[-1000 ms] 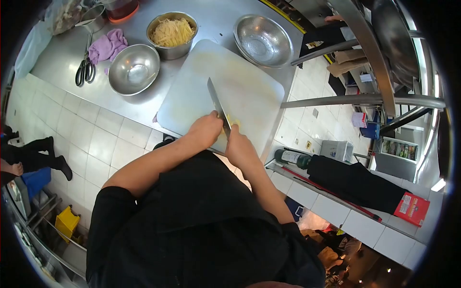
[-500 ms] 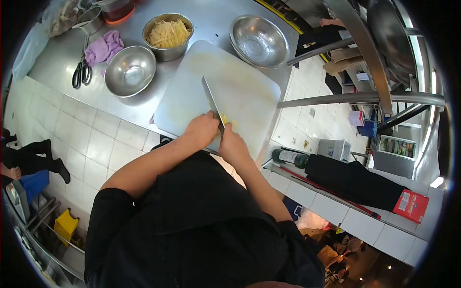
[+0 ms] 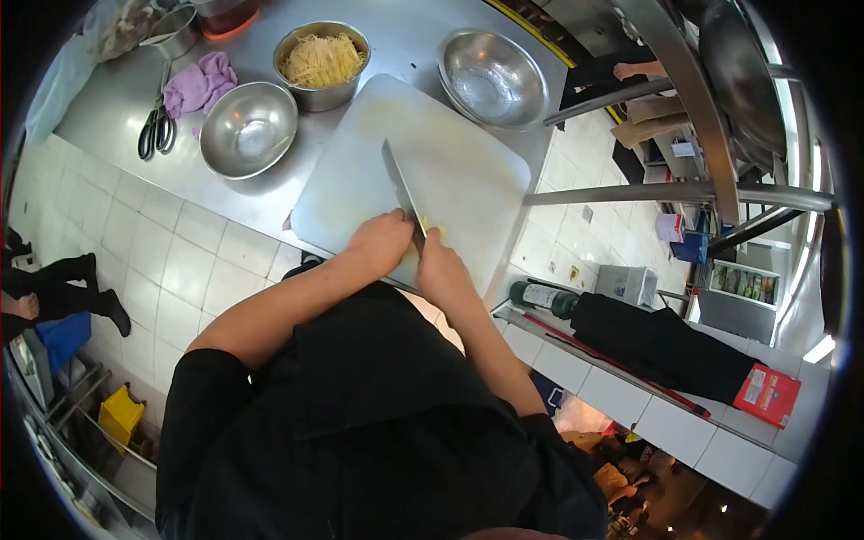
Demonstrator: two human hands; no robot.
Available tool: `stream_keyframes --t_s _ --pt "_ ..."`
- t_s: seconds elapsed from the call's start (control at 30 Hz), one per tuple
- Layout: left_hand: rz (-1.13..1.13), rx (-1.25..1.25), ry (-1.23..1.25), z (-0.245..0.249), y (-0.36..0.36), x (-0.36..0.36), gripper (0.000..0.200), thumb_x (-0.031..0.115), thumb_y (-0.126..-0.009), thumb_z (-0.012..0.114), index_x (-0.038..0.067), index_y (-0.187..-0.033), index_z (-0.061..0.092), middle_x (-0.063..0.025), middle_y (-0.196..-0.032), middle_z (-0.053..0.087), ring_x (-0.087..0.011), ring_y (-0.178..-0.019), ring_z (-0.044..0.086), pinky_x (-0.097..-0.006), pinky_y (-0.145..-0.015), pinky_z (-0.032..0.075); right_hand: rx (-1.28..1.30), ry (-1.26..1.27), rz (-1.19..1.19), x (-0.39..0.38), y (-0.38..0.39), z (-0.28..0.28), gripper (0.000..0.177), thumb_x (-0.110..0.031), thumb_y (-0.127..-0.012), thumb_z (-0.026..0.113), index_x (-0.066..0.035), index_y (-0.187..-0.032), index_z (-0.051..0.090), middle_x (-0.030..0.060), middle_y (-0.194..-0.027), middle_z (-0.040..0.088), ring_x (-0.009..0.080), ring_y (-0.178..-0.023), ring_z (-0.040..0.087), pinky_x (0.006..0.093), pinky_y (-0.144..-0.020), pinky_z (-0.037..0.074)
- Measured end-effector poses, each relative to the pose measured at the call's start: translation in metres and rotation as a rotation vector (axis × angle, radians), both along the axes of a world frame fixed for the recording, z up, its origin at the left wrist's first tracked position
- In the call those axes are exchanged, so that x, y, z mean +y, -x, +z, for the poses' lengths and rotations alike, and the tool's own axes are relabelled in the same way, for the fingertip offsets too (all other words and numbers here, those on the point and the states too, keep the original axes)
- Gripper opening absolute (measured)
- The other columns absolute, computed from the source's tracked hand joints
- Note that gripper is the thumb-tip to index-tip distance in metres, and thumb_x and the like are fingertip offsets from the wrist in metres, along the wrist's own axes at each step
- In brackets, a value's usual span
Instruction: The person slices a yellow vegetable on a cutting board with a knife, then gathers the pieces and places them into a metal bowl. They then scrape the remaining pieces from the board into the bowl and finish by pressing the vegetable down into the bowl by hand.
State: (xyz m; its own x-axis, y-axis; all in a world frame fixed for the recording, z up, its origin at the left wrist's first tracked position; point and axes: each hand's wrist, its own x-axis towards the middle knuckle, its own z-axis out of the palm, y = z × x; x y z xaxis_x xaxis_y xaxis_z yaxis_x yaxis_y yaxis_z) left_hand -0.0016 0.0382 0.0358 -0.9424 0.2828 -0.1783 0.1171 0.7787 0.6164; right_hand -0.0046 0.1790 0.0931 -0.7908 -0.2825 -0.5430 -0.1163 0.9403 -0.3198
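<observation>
A white cutting board lies on the steel table. My right hand is closed around the handle end of a kitchen knife, whose blade points away from me across the board. My left hand rests on the board with curled fingers, right beside the blade's left side. Whatever lies under those fingers is hidden. A few small yellow pieces sit on the board, just right of the blade.
Beyond the board stand a steel bowl of pale yellow shreds and a steel bowl. To the left are another steel bowl, a purple cloth and black-handled scissors. A person's legs show far left.
The view has shifted slightly, so the table things sit a little further right. Both hands and the knife keep nearly the same place on the board.
</observation>
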Motion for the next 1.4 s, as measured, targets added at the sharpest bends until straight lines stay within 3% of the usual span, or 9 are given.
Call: stream_keyframes --t_s 0.97,1.03,1.13,1.4 --pt "-0.047 -0.011 0.009 -0.004 -0.003 -0.006 0.019 0.000 -0.074 0.057 0.002 -0.091 0.065 -0.0159 -0.101 0.059 -0.0334 -0.092 0.063 -0.0420 -0.079 0.053 -0.012 0.023 -0.027 0.000 -0.006 -0.008 0.034 -0.004 -0.084 0.043 0.007 -0.116 0.038 0.0347 -0.084 0.061 0.0494 -0.082 0.061 0.0555 -0.073 0.047" --pt "-0.019 -0.012 0.009 -0.004 -0.001 -0.004 0.020 0.000 -0.074 0.058 0.002 -0.092 0.065 -0.0157 -0.101 0.060 -0.0333 -0.092 0.063 -0.0419 -0.079 0.053 0.122 0.109 0.016 -0.002 -0.005 -0.023 0.023 -0.006 -0.087 0.045 0.006 -0.106 0.039 0.0319 -0.074 0.060 0.0485 -0.071 0.060 0.0554 -0.064 0.046" --pt "-0.014 -0.020 -0.013 -0.003 -0.002 -0.006 0.020 0.000 -0.074 0.058 0.002 -0.092 0.065 -0.0155 -0.099 0.060 -0.0333 -0.091 0.063 -0.0421 -0.079 0.053 -0.022 0.019 0.006 0.000 -0.003 -0.002 0.036 -0.006 -0.085 0.042 0.008 -0.118 0.037 0.0333 -0.085 0.062 0.0486 -0.081 0.061 0.0556 -0.073 0.047" --pt "0.012 0.017 -0.023 -0.005 -0.002 -0.008 0.019 0.001 -0.074 0.058 0.002 -0.092 0.064 -0.0159 -0.098 0.060 -0.0333 -0.090 0.063 -0.0421 -0.078 0.053 0.005 0.037 -0.025 -0.005 -0.002 -0.010 0.035 -0.005 -0.084 0.045 0.008 -0.115 0.038 0.0340 -0.084 0.061 0.0492 -0.081 0.061 0.0561 -0.073 0.047"
